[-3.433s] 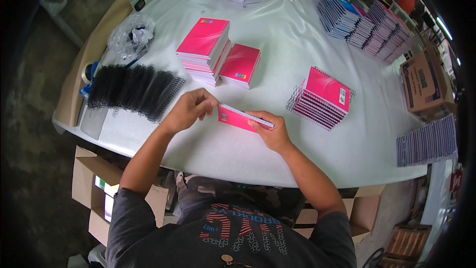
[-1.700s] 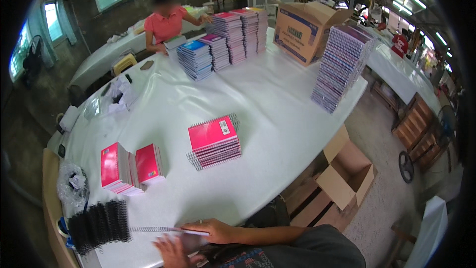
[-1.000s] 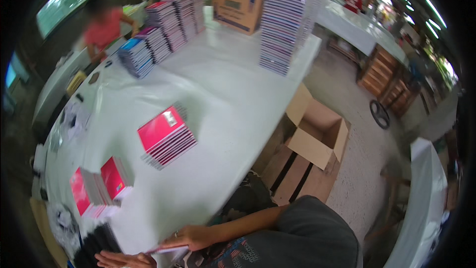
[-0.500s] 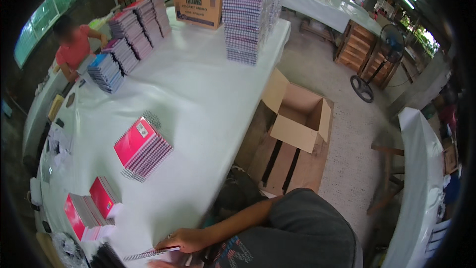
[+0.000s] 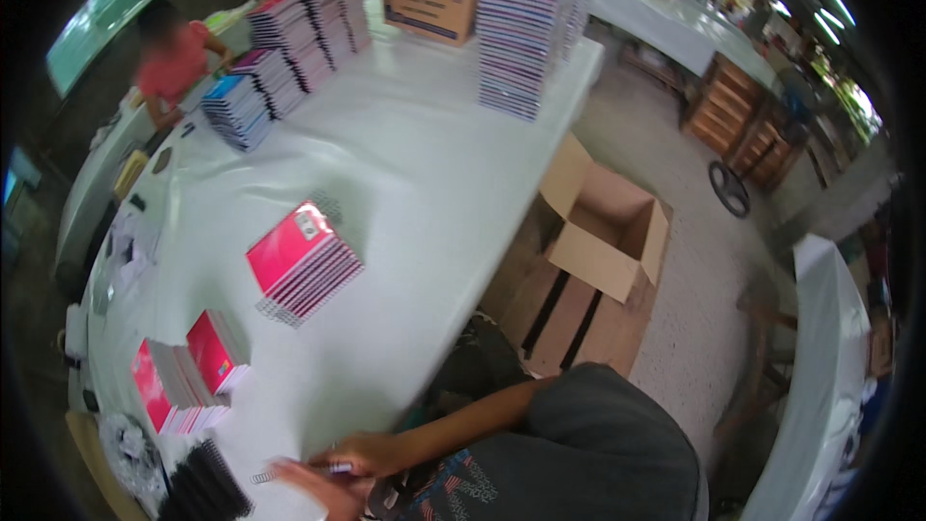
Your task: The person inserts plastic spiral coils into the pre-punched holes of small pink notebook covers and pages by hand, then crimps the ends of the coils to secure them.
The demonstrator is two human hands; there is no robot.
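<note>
Now L hand (image 5: 323,489) is up at the wire coil (image 5: 260,477)

Just before, it's mostly cut off low in view; now it's blurred beside the notepad (image 5: 340,468), so work's prob. at the coil edge. L grip: can't tell. R hand (image 5: 367,453) grip: clenched on the notepad, just right of the black coil pile (image 5: 205,484). Coil-less pink pads (image 5: 149,384) sit just beyond that pile; coil-bound pink stack (image 5: 294,251) is farther beyond, to its right.

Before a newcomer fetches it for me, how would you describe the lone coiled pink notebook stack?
Find the large white-covered table. Near its middle stands one notebook stack, pink on top. Wire coils edge it, unlike the two coil-free pink piles toward the picture's lower left.
</note>
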